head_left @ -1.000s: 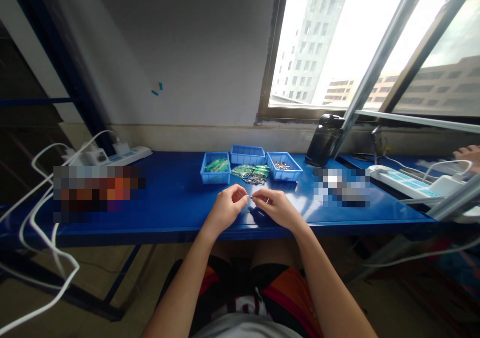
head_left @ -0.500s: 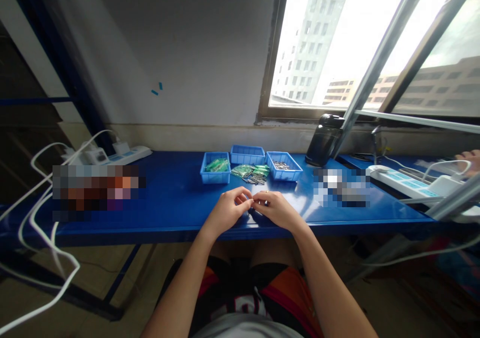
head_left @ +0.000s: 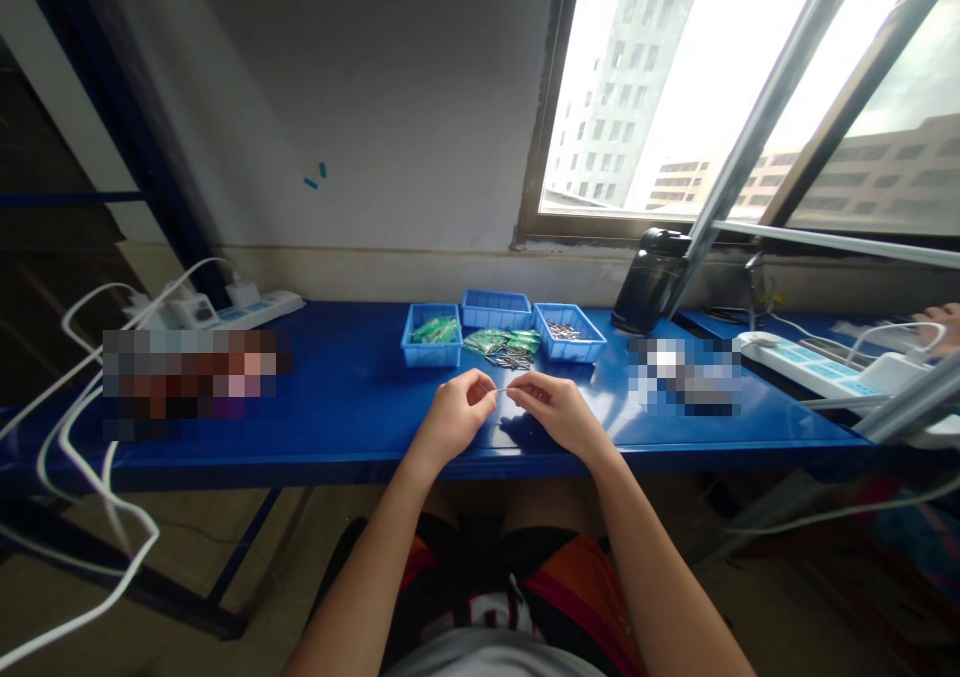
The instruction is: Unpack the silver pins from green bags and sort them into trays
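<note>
Between my fingertips is a thin, light-coloured metal pin (head_left: 502, 390), too small to name more exactly. My left hand (head_left: 459, 412) pinches its left end and my right hand (head_left: 551, 409) pinches its right end, just above the table. Just beyond my hands lies a loose pile of small metal pins (head_left: 510, 357), beside green plastic packets (head_left: 499, 341). A blue bin (head_left: 431, 360) on the left holds more green packets. The blue bin (head_left: 574, 350) on the right contains many small metal parts.
Behind the pile stands another blue bin (head_left: 495, 309). A black bottle (head_left: 649, 279) is by the window. Power strips (head_left: 259, 312) with white cables lie at both sides. Two blurred-out patches cover things on the blue table (head_left: 337, 387). Another person's hand (head_left: 943, 325) shows at far right.
My fingertips have drawn slightly apart, and the thin pin between them now shows. The bins and the pile have stayed in place.
</note>
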Demonstrator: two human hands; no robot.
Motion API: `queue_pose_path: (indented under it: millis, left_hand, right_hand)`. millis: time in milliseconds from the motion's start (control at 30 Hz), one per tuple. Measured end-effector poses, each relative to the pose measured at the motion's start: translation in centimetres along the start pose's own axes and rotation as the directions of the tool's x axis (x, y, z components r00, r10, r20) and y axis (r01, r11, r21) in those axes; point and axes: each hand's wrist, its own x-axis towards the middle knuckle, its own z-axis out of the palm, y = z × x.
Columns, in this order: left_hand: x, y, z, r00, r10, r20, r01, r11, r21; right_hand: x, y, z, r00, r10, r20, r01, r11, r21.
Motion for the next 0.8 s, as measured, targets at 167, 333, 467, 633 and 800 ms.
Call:
queue_pose_path:
  millis: [167,333,467,633,800]
  left_hand:
    - [0.08,-0.2,0.18,0.995,0.024,0.095,-0.028,0.999,0.037]
    - [0.03,-0.34,0.19,0.992,0.036,0.125,-0.041,0.999,0.034]
    - [0.0,-0.34,0.18,0.99,0.039,0.132,-0.041,0.999,0.008]
    - [-0.04,-0.02,0.06,0.993,0.022,0.119,-0.022,1.0,0.006]
    - [0.04,-0.01,0.02,0.995,0.009,0.102,-0.009,1.0,-0.003]
  right_hand:
    - [-0.07,-0.05,-0.13,1.0,-0.009,0.003,0.009,0.998,0.059]
    - [-0.11,-0.35,-0.25,1.0,-0.016,0.015,0.015,0.998,0.068]
    - [-0.21,-0.63,-0.31,1.0,-0.028,0.009,0.028,0.998,0.061]
    - [-0.25,-0.78,-0.32,1.0,-0.027,0.0,0.027,0.997,0.071]
    - [-0.07,-0.63,-0.27,1.0,-0.012,0.001,0.011,0.998,0.059]
